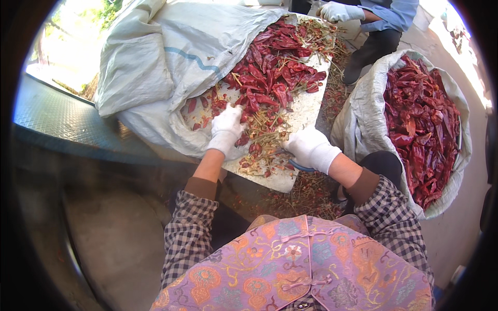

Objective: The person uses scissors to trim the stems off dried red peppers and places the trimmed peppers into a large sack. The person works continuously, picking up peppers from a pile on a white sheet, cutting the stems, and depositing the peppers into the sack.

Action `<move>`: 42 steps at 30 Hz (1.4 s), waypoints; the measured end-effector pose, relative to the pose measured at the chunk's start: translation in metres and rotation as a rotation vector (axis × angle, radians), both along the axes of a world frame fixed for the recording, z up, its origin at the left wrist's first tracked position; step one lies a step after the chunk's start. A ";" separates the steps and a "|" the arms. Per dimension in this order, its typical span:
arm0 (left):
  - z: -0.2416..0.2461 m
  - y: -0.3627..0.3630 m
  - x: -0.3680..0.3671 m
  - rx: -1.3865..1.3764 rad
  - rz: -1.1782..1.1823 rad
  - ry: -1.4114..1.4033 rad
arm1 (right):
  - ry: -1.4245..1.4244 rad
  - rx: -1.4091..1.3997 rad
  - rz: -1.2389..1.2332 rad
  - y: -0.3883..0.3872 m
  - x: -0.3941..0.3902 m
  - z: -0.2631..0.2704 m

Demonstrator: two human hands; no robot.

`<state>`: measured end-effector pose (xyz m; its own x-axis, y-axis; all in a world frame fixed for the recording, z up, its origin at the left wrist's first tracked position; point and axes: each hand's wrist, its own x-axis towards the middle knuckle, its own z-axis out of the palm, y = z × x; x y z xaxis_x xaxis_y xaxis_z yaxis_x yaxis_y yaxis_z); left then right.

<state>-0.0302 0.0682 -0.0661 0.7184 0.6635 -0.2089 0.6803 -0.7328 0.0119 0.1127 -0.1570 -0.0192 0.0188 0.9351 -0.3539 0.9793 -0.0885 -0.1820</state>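
Observation:
My left hand (228, 126), in a white knit glove, rests at the near side of a heap of dried red chili peppers (268, 74). Its fingers are bent among the pods, and whether they pinch one cannot be made out. To the right, my gloved right hand (311, 148) grips scissors (301, 167); a blue handle loop shows below the palm, and the blades are hard to see. Between my hands, cut stems and pepper bits (268, 136) litter a pale board (313, 105). A white woven sack (190, 50) lies on its side, its mouth spilling the chilies onto the board.
At my right stands an open woven sack (360, 105) full of red chilies (422, 128). Stems and scraps (315, 194) cover the floor beneath the board. Across from me a person's gloved hand (340, 11) is by the heap. A metal tread-plate surface (74, 112) lies left.

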 end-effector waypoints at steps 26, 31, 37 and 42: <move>0.061 -0.053 -0.027 -1.099 0.169 -0.823 | -0.023 0.676 -0.155 0.010 0.004 0.001; 0.061 -0.049 -0.030 -1.197 0.258 -0.923 | 0.480 0.406 -0.257 0.007 0.003 0.015; 0.058 -0.048 -0.032 -1.343 0.154 -1.146 | 1.680 0.037 -0.380 -0.002 -0.001 0.032; 0.067 -0.052 -0.031 -1.370 -0.077 -1.285 | 2.230 -0.055 -0.433 -0.007 -0.011 0.031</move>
